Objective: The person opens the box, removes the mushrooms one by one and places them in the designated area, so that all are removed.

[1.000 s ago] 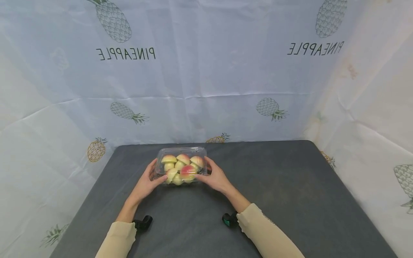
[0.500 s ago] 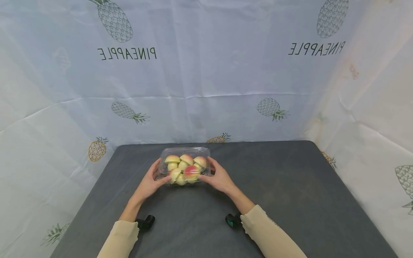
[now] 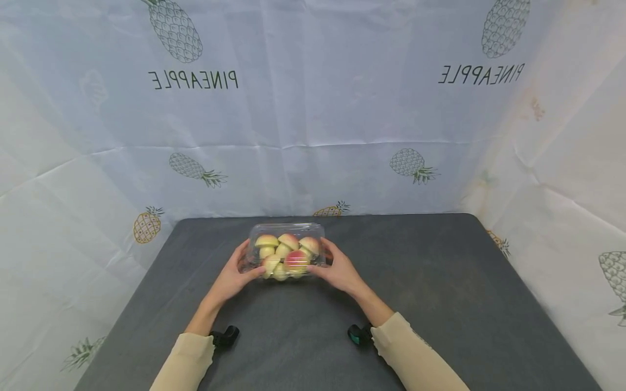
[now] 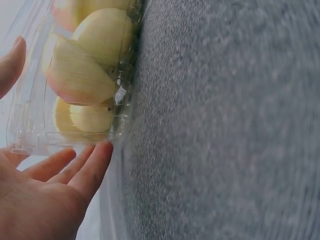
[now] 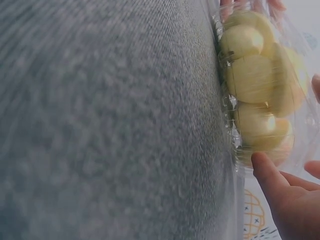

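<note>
A clear plastic clamshell box [image 3: 287,227] sits toward the back of the dark table in the head view. Inside are several mushroom-shaped pieces [image 3: 296,259], pale yellow-green with red-blushed caps. My left hand [image 3: 237,276] grips the box's left end, thumb on the near side and the other fingers around the end. At the opposite end my right hand [image 3: 340,272] holds it the same way. Close up in the left wrist view, the fingertips of the left hand [image 4: 45,200] reach the lower edge of the box. The right hand [image 5: 292,200] meets its end wall in the right wrist view.
The dark grey tabletop [image 3: 430,293] spreads around the box on all sides. Behind and beside it hangs a white cloth [image 3: 313,108] printed with pineapples and mirrored lettering. Black wrist mounts [image 3: 225,337] show at both cuffs.
Both hands have slid the box a little to the right along the back of the table, keeping the same grip. The mushroom-shaped pieces keep their arrangement inside.
</note>
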{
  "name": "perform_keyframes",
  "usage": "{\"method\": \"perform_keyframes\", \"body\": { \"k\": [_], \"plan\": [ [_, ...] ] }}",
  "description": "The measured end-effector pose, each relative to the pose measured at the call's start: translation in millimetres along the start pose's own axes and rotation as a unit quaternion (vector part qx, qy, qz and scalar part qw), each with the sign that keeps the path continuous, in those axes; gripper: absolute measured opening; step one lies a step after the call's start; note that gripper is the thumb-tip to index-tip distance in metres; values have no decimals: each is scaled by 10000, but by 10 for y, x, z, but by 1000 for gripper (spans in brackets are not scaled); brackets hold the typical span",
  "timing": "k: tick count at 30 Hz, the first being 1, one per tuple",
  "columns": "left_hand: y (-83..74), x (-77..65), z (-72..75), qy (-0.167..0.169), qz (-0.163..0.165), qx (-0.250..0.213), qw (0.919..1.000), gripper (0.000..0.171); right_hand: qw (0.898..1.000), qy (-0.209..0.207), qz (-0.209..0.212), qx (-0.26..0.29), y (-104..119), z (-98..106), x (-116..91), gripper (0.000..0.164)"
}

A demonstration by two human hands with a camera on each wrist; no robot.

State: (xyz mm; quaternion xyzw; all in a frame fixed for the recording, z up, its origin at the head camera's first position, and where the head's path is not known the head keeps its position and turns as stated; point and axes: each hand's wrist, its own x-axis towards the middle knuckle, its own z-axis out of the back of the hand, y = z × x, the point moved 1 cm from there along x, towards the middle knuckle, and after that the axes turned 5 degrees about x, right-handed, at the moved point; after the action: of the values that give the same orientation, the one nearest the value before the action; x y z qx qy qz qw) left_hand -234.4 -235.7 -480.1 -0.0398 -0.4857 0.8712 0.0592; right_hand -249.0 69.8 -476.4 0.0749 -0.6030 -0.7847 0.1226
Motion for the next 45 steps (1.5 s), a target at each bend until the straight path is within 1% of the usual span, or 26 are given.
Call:
{"method": "perform_keyframes", "body": {
  "k": [4, 6, 11, 13, 24, 29, 34, 37, 45],
  "plan": [
    [-51, -8, -36, 27, -1, 17, 10000, 99, 9999, -10, -47, -90, 8, 42, -30, 89],
    [-168, -54, -39, 71, 28, 16, 10000, 97, 9998, -23, -71, -158, 6, 59, -42, 89],
    [-159, -38, -85, 34, -19, 17, 10000, 97, 9998, -68, -139, -160, -11, 106, -65, 90],
    [-65, 11, -119, -9, -75, 0, 10000, 99, 9998, -90, -153, -129, -17, 127, -75, 90],
    [-141, 18, -233, -100, -92, 37, 9999, 99, 9993, -225, -232, -160, -18, 223, -121, 91],
    [-184, 10, -273, -72, -102, 39, 9999, 98, 9994, -221, -234, -147, -44, 283, -145, 91],
    [-212, 32, -329, -22, -99, 28, 9999, 98, 9992, -230, -286, -138, -53, 340, -185, 91],
    [-244, 39, -361, -34, -107, 63, 9999, 98, 9991, -253, -323, -140, -46, 377, -216, 91],
    [-317, 61, -464, -45, -144, -13, 9999, 99, 9991, -220, -329, -126, -66, 496, -275, 92]
  ]
}}
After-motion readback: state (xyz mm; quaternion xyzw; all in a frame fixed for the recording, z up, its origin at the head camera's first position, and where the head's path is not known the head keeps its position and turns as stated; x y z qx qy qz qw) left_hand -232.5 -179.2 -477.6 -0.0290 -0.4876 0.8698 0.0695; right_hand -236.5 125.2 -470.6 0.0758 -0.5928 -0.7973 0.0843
